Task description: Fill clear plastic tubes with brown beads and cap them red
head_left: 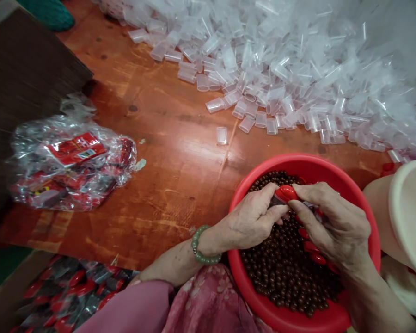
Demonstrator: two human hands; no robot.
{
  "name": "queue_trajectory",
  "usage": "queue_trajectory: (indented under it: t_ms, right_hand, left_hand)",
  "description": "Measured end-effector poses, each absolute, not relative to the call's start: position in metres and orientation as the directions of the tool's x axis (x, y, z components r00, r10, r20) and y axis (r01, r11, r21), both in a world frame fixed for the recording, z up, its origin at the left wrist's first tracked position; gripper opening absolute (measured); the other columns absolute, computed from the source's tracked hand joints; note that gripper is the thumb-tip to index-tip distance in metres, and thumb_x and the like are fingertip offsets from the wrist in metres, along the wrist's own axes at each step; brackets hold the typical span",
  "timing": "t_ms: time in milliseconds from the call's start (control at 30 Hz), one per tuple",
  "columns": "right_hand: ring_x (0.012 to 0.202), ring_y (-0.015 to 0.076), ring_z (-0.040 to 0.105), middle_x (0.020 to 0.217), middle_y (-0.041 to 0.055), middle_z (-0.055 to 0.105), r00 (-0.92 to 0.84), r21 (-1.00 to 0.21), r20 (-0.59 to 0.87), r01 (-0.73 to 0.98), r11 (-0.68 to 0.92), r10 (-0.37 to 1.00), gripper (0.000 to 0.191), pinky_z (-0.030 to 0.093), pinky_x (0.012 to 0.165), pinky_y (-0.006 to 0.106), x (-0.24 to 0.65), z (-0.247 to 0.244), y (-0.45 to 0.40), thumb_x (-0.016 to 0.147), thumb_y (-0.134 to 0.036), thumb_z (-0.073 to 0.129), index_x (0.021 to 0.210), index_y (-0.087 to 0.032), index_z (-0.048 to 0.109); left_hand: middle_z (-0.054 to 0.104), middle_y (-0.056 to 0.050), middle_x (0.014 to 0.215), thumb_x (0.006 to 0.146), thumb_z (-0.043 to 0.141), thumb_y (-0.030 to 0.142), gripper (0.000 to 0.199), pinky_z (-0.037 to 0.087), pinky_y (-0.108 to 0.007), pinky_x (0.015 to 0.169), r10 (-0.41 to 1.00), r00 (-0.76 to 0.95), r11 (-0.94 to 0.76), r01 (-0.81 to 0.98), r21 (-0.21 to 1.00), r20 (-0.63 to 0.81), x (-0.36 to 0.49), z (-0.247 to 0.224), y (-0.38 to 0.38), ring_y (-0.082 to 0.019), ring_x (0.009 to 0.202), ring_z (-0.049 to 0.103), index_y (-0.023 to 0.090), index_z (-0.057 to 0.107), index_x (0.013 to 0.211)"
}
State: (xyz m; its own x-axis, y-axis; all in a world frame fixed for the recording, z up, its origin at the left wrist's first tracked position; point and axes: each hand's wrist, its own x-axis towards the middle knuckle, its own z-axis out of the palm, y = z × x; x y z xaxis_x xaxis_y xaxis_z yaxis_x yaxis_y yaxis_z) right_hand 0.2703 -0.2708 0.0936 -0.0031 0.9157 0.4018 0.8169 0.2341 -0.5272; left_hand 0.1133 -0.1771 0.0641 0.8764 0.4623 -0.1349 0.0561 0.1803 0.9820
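Over a red basin of shiny dark brown balls, my two hands meet. Fingers of my left hand are closed around a small plastic container, whose dark body is mostly hidden by them. My right hand pinches the glossy red cap at the container's end. Whether the cap is fully seated, I cannot tell. Several loose red caps lie on the balls under my right hand, partly covered by it.
Clear empty plastic containers are heaped across the back of the wooden table. One clear container lies apart. A plastic bag of red packets sits at left. Filled red-capped containers are lower left; a cream bucket stands right.
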Motion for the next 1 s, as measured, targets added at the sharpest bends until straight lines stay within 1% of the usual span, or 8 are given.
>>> queue_trajectory:
  t_ms: [67,167,233,333,467,667,867,1000]
  right_hand:
    - [0.096,0.0240,0.067,0.107,0.0130,0.070,-0.122,-0.363,0.402,0.889,0.280,0.908,0.036,0.058,0.084,0.039,0.270,0.096,-0.271,0.088,-0.018,0.071,0.122,-0.014,0.059]
    - [0.104,0.0344,0.064,0.114,0.0239,0.066,-0.219,-0.104,0.357,0.957,0.272,0.908,0.058,0.056,0.086,0.049,0.268,0.094,-0.271,0.087,-0.038,0.072,0.129,-0.004,0.052]
    - [0.101,0.0362,0.063,0.112,0.0260,0.066,-0.231,0.008,0.351,0.970,0.244,0.907,0.063,0.056,0.083,0.050,0.264,0.090,-0.271,0.087,-0.042,0.070,0.130,0.000,0.049]
    - [0.094,0.0341,0.063,0.107,0.0246,0.067,-0.220,0.108,0.384,0.975,0.193,0.897,0.062,0.054,0.076,0.046,0.259,0.084,-0.267,0.088,-0.040,0.066,0.130,0.002,0.048]
    - [0.083,0.0304,0.061,0.096,0.0210,0.067,-0.266,0.175,0.454,0.962,0.207,0.850,0.060,0.051,0.070,0.042,0.258,0.080,-0.262,0.087,-0.042,0.064,0.126,0.001,0.049]
    - [0.070,0.0262,0.055,0.079,0.0118,0.063,-0.316,0.172,0.497,0.949,0.265,0.808,0.058,0.046,0.065,0.040,0.264,0.082,-0.257,0.085,-0.043,0.064,0.126,-0.007,0.047]
    - [0.072,0.0266,0.056,0.080,0.0093,0.061,-0.316,0.157,0.510,0.949,0.275,0.800,0.057,0.047,0.069,0.042,0.264,0.081,-0.258,0.085,-0.043,0.062,0.131,-0.013,0.044]
    - [0.076,0.0284,0.058,0.087,0.0123,0.063,-0.305,0.103,0.487,0.951,0.293,0.819,0.065,0.049,0.070,0.043,0.266,0.078,-0.258,0.085,-0.042,0.065,0.136,-0.010,0.041]
  left_hand:
    - [0.060,-0.003,0.086,0.095,0.047,0.030,0.013,0.050,-0.033,0.079,0.462,0.874,0.205,0.058,0.977,-0.149,0.113,0.065,-0.177,-0.016,0.079,0.058,0.018,0.052,0.094]
    - [0.060,-0.003,0.086,0.095,0.049,0.032,0.015,0.051,-0.032,0.076,0.450,0.871,0.340,0.038,0.940,-0.198,0.113,0.066,-0.178,-0.016,0.079,0.059,0.018,0.051,0.096]
    - [0.060,-0.003,0.087,0.094,0.051,0.032,0.015,0.052,-0.032,0.078,0.441,0.873,0.413,0.009,0.911,-0.208,0.114,0.065,-0.178,-0.016,0.081,0.060,0.017,0.052,0.097]
    - [0.061,-0.005,0.093,0.092,0.053,0.029,0.015,0.052,-0.034,0.085,0.473,0.863,0.403,-0.031,0.915,-0.178,0.116,0.062,-0.177,-0.017,0.087,0.059,0.016,0.054,0.098]
    - [0.062,-0.005,0.099,0.092,0.054,0.028,0.015,0.048,-0.035,0.093,0.480,0.865,0.374,-0.052,0.926,-0.145,0.116,0.061,-0.175,-0.018,0.094,0.058,0.015,0.056,0.099]
    - [0.060,-0.002,0.091,0.090,0.059,0.035,0.019,0.049,-0.031,0.086,0.423,0.893,0.471,-0.075,0.879,-0.151,0.116,0.062,-0.176,-0.016,0.086,0.056,0.016,0.055,0.093]
    - [0.060,-0.002,0.090,0.088,0.066,0.044,0.030,0.049,-0.029,0.084,0.408,0.903,0.516,-0.106,0.850,-0.135,0.116,0.062,-0.177,-0.015,0.085,0.056,0.016,0.057,0.090]
    - [0.063,-0.002,0.087,0.090,0.063,0.049,0.033,0.051,-0.030,0.084,0.445,0.881,0.574,-0.145,0.806,-0.158,0.116,0.062,-0.177,-0.015,0.083,0.059,0.016,0.062,0.092]
